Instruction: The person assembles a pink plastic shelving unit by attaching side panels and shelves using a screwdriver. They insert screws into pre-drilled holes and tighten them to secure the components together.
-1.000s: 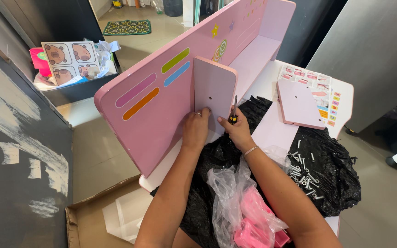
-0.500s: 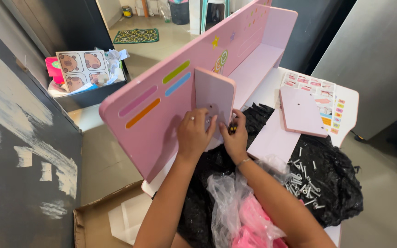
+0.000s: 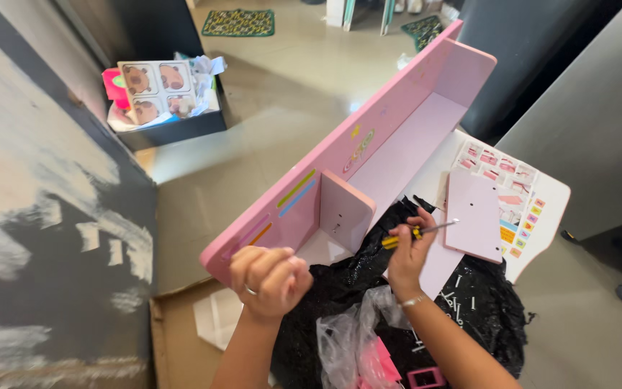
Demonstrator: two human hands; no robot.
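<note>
Now the right hand (image 3: 410, 253) keeps a closed grip on a small screwdriver with a yellow and black handle (image 3: 415, 233), its metal shaft pointing right toward a loose pink board (image 3: 474, 215) lying on the white surface (image 3: 552, 198). Nearer the camera, the left hand (image 3: 268, 277) is curled into a loose fist, holding nothing visible, just beside the low end of the long pink wooden panel (image 3: 390, 133) with its upright divider (image 3: 345, 210). Crumpled black plastic (image 3: 354, 277) lies underneath
</note>
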